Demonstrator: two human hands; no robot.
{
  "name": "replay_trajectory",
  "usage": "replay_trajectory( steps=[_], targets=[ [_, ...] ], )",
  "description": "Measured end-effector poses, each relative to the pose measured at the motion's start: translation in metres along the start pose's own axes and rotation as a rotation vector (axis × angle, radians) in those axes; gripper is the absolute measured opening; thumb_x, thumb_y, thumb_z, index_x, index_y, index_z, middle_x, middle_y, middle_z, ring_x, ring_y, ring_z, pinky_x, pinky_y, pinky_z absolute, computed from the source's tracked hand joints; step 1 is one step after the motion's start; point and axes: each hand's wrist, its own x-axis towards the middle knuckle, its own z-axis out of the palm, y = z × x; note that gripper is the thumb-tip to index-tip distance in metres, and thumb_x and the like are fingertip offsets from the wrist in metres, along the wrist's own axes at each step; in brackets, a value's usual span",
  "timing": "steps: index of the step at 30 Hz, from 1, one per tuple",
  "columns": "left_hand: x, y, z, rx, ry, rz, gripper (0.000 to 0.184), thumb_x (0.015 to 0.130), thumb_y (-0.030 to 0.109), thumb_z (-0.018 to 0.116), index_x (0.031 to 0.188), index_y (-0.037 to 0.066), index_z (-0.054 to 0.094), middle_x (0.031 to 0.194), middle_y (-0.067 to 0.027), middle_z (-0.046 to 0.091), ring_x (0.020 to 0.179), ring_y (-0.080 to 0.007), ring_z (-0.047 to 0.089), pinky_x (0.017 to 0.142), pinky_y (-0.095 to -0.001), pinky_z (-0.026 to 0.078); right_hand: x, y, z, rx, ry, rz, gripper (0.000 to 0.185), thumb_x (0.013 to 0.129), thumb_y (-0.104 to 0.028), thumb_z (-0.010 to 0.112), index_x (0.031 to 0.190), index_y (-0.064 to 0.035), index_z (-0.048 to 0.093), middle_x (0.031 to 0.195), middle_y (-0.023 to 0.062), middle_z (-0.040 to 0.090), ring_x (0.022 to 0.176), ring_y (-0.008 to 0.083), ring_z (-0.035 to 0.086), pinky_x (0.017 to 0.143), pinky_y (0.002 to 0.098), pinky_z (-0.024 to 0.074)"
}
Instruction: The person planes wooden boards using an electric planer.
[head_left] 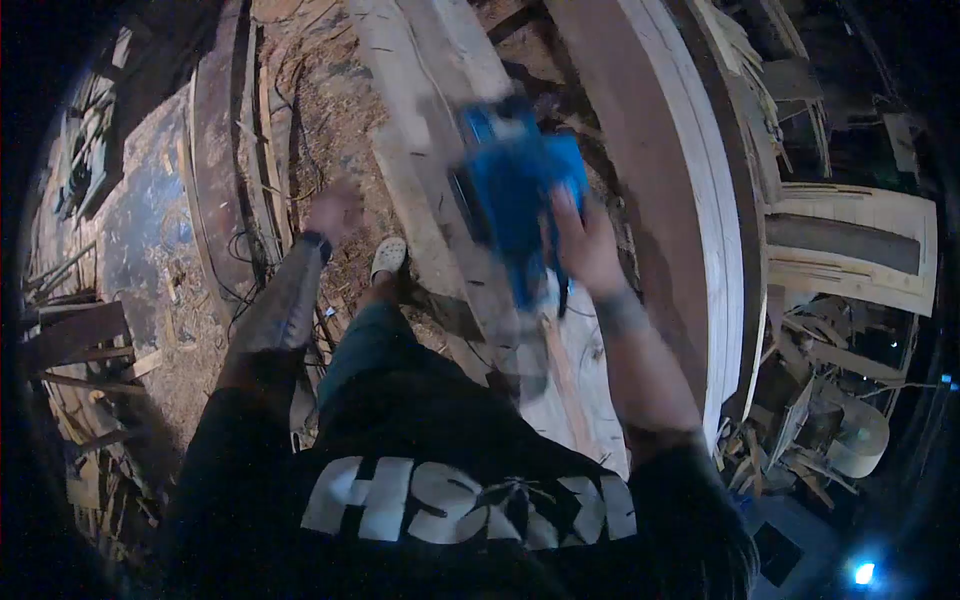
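My right hand (585,245) is closed around the grip of a blue electric planer (515,175), which is blurred by motion. The planer is over a long pale timber beam (430,70); whether its sole touches the wood cannot be made out. My left hand (335,212) is away from the tool, to the left of the beam and above the shavings-covered floor. Motion smears its fingers, and nothing shows clearly in it. A dark band circles the left wrist.
A second long, thick timber (690,150) runs along the right side. Wood shavings (340,110) cover the floor at left, where a dark cable (240,245) lies. Scrap boards (850,245) and offcuts lie at far right. One shoe (389,258) stands beside the beam.
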Motion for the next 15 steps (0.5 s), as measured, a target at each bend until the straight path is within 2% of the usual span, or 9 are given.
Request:
replay_trajectory(
  steps=[1,2,3,5,7,10,11,14,15],
  targets=[
    [0.007,0.026,0.027,-0.193,0.020,-0.044,0.036,0.109,0.037,0.051,0.131,0.014,0.067,0.101,-0.0031,0.067,0.081,-0.0165,0.061,0.070,-0.0327,0.053,-0.055,0.009,-0.020,0.050,-0.011,0.036,0.028,0.113,-0.031,0.053,0.115,-0.0044,0.062,0.078,0.0008,0.061,0.068,0.0110,0.058,0.061,0.0291,0.0469],
    [0.023,0.048,0.048,-0.408,0.012,-0.196,0.037,0.109,0.038,0.050,0.132,0.014,0.066,0.108,-0.0042,0.067,0.091,-0.0173,0.062,0.076,-0.0339,0.053,-0.106,0.027,-0.035,0.179,0.026,0.167,0.028,0.114,-0.029,0.049,0.115,-0.0040,0.060,0.084,0.0016,0.063,0.070,0.0105,0.057,0.062,0.0294,0.0466],
    [0.024,0.074,0.074,-0.475,0.009,-0.243,0.038,0.109,0.033,0.048,0.139,0.013,0.062,0.114,-0.0062,0.067,0.100,-0.0189,0.062,0.084,-0.0362,0.053,-0.155,0.041,-0.048,0.199,0.059,0.153,0.032,0.113,-0.031,0.050,0.122,-0.0019,0.059,0.084,0.0016,0.062,0.069,0.0105,0.056,0.061,0.0297,0.0462],
    [0.032,0.092,0.113,-0.571,0.048,-0.108,0.044,0.108,0.024,0.046,0.148,0.011,0.053,0.125,-0.0091,0.065,0.112,-0.0217,0.061,0.096,-0.0390,0.052,-0.245,0.076,-0.074,-0.028,0.045,0.103,0.041,0.111,-0.031,0.050,0.137,0.0007,0.052,0.098,0.0069,0.063,0.084,0.0161,0.059,0.072,0.0342,0.0495],
    [0.062,0.055,0.147,-0.617,0.130,0.257,0.050,0.106,0.018,0.043,0.155,0.009,0.045,0.135,-0.0108,0.063,0.119,-0.0243,0.061,0.105,-0.0400,0.050,-0.312,0.111,-0.092,-0.106,0.050,0.033,0.049,0.110,-0.031,0.049,0.146,0.0023,0.047,0.112,0.0114,0.062,0.097,0.0207,0.060,0.083,0.0375,0.0512],
    [0.079,0.043,0.146,-0.600,0.159,0.316,0.053,0.106,0.016,0.040,0.158,0.005,0.040,0.144,-0.0134,0.058,0.128,-0.0284,0.059,0.109,-0.0415,0.048,-0.344,0.128,-0.099,-0.159,0.043,-0.093,0.052,0.112,-0.036,0.046,0.147,0.0022,0.046,0.134,0.0175,0.061,0.123,0.0263,0.058,0.099,0.0401,0.0506],
    [0.065,0.056,0.150,-0.540,0.228,0.323,0.052,0.107,0.019,0.040,0.157,0.006,0.042,0.145,-0.0135,0.058,0.129,-0.0287,0.058,0.109,-0.0418,0.049,-0.331,0.112,-0.094,-0.103,0.032,-0.007,0.051,0.111,-0.033,0.047,0.148,0.0023,0.046,0.127,0.0168,0.062,0.113,0.0262,0.060,0.094,0.0408,0.0512],
    [0.023,0.099,0.150,-1.066,-0.042,0.110,0.050,0.110,0.036,0.041,0.152,0.009,0.050,0.141,-0.0114,0.063,0.125,-0.0291,0.061,0.108,-0.0426,0.049,-0.248,0.094,-0.078,-0.099,0.042,0.133,0.048,0.110,-0.027,0.050,0.147,0.0022,0.047,0.111,0.0150,0.066,0.090,0.0249,0.064,0.081,0.0407,0.0531],
    [0.029,0.096,0.149,-1.015,-0.063,0.107,0.053,0.110,0.044,0.040,0.149,0.010,0.053,0.138,-0.0102,0.065,0.121,-0.0279,0.063,0.104,-0.0419,0.050,-0.213,0.090,-0.070,-0.129,0.057,0.108,0.046,0.110,-0.028,0.051,0.144,0.0021,0.049,0.105,0.0140,0.066,0.086,0.0237,0.064,0.078,0.0396,0.0531]
  ],
)
